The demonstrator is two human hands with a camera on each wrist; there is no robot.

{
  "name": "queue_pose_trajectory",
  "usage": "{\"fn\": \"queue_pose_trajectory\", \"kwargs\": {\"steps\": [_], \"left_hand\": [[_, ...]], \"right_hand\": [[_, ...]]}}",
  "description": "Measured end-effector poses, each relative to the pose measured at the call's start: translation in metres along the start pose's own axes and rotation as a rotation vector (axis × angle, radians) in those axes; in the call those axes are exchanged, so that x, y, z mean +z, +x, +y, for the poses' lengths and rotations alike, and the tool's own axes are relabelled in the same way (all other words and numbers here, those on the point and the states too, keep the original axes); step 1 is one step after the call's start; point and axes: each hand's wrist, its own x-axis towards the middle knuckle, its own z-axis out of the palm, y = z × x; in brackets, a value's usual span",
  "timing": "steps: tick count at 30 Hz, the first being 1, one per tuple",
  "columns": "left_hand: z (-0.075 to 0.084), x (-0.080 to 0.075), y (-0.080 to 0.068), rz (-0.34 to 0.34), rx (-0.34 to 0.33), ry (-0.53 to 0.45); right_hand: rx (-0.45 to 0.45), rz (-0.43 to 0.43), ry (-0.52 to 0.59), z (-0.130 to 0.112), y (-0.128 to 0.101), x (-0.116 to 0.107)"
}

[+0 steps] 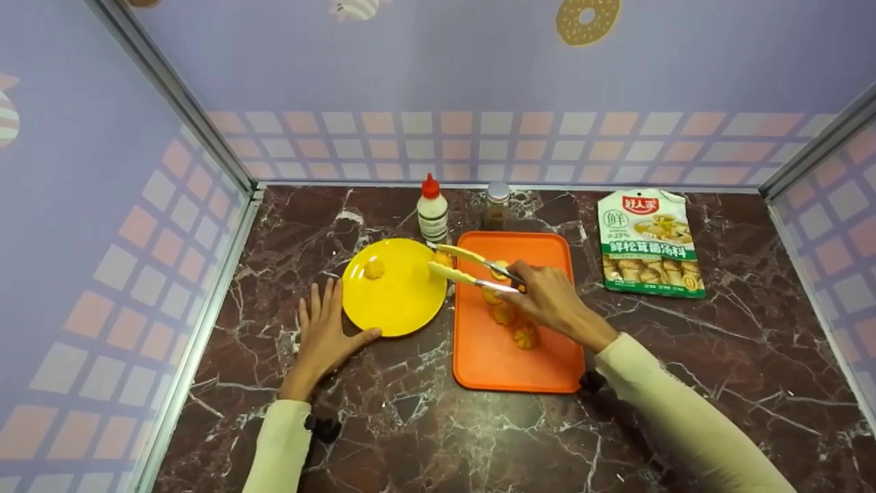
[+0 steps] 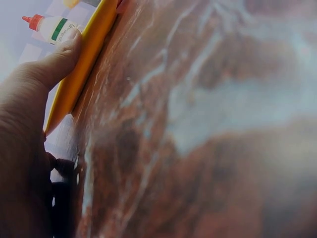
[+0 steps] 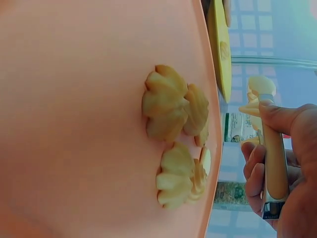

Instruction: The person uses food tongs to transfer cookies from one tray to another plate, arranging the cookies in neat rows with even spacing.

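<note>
My right hand grips a pair of tongs with yellow tips, reaching left across the orange tray. Between the tips is a golden piped cookie, at the right rim of the yellow plate. Another cookie lies on the plate's upper left. My left hand rests at the plate's left side with fingers spread and straight; in the left wrist view its thumb touches the rim. Several flower-shaped cookies lie on the tray, partly hidden by the right hand and tongs in the head view.
Behind the plate stands a squeeze bottle with a red cap. A small grey-lidded jar is behind the tray. To the right lies a green and white food pouch. Patterned walls enclose the dark marbled table.
</note>
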Motion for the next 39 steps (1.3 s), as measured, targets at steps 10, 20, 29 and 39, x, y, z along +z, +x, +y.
{"fn": "queue_pose_trajectory", "kwargs": {"steps": [10, 20, 29, 39], "left_hand": [[0.002, 0.002, 0.003, -0.002, 0.001, 0.005], [0.001, 0.003, 0.002, -0.003, -0.002, 0.009], [0.000, 0.002, 0.002, -0.009, 0.001, 0.016], [-0.001, 0.001, 0.001, -0.014, -0.008, 0.006]], "right_hand": [[-0.032, 0.001, 0.024, -0.001, 0.005, 0.009], [-0.043, -0.005, 0.008, -0.004, 0.015, 0.016], [0.003, -0.049, 0.038, -0.010, 0.028, 0.021], [0.032, -0.116, 0.009, -0.016, 0.043, 0.029]]}}
